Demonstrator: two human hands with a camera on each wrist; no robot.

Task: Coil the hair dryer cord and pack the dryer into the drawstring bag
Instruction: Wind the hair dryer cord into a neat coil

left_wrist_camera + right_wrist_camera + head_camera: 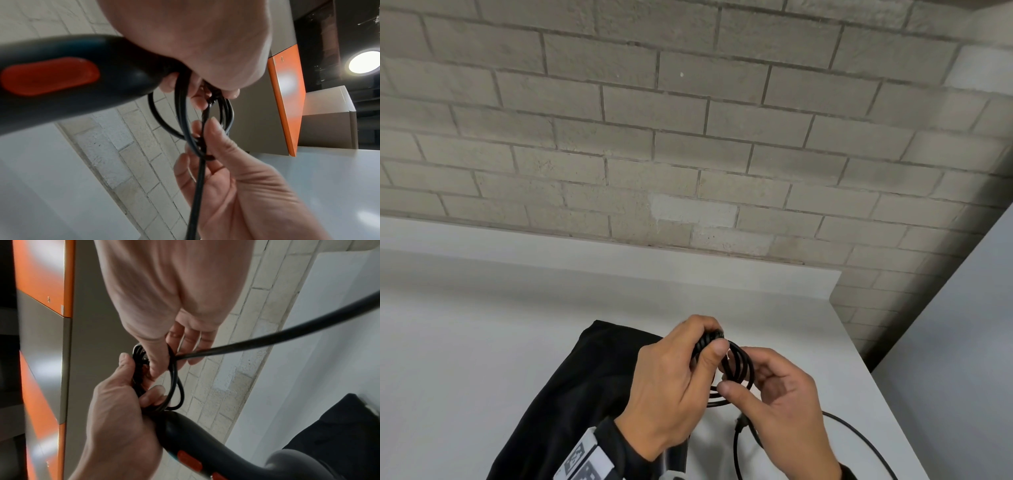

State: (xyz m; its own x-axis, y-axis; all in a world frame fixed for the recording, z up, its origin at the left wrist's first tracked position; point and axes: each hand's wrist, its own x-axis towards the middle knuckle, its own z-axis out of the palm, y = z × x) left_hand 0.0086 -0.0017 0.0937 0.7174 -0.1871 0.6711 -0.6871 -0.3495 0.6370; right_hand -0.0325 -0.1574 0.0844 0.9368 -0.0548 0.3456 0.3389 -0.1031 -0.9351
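My left hand (707, 339) grips a small coil of black cord (739, 368) above the black drawstring bag (585, 383). In the left wrist view the same hand also holds the end of the black hair dryer handle (61, 78), which has an orange switch. My right hand (736, 371) pinches the loops of the coil between thumb and fingers. The loose cord (859, 442) trails from the right hand down over the table to the right. In the right wrist view the dryer (205, 444) hangs below the left hand; in the head view the hands hide it.
The bag lies flat on a white table (482, 342) that ends at a brick wall (688, 137). The table's right edge runs close beside the hands. Orange and grey panels (287, 97) stand to the right.
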